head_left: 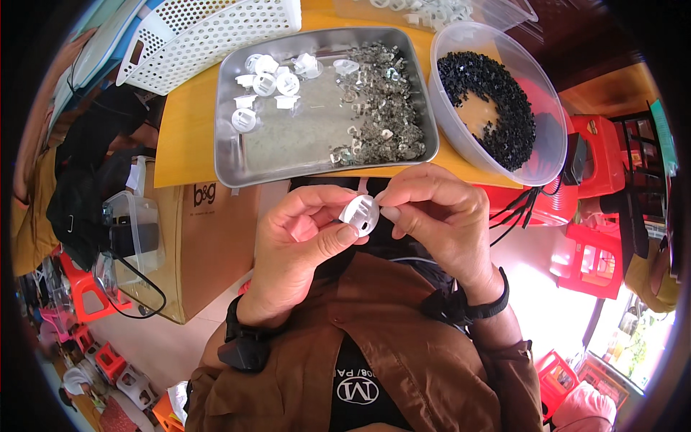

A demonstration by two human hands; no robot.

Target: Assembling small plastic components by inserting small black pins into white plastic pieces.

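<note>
Between the thumb and fingers of my left hand (291, 241) is a small round white plastic cap (360, 213) with slots and a dark spot on its face. My right hand (450, 227) is pinched at the cap's right edge; whatever its fingertips hold, if anything, is too small to make out. Just beyond my hands lies a metal tray (288, 155). Several similar white caps (264, 85) sit on its left side, and a heap of tiny metal-looking pieces (389, 101) covers its right side. A clear plastic bowl (551, 147) with many small black pieces (497, 90) stands to its right.
The tray and bowl rest on a yellow tabletop (183, 129). A white perforated basket (216, 43) stands at the far left, and a clear container (432, 14) of pale parts at the back. A cardboard box (212, 252) is left below the table; red stools (594, 259) are at right.
</note>
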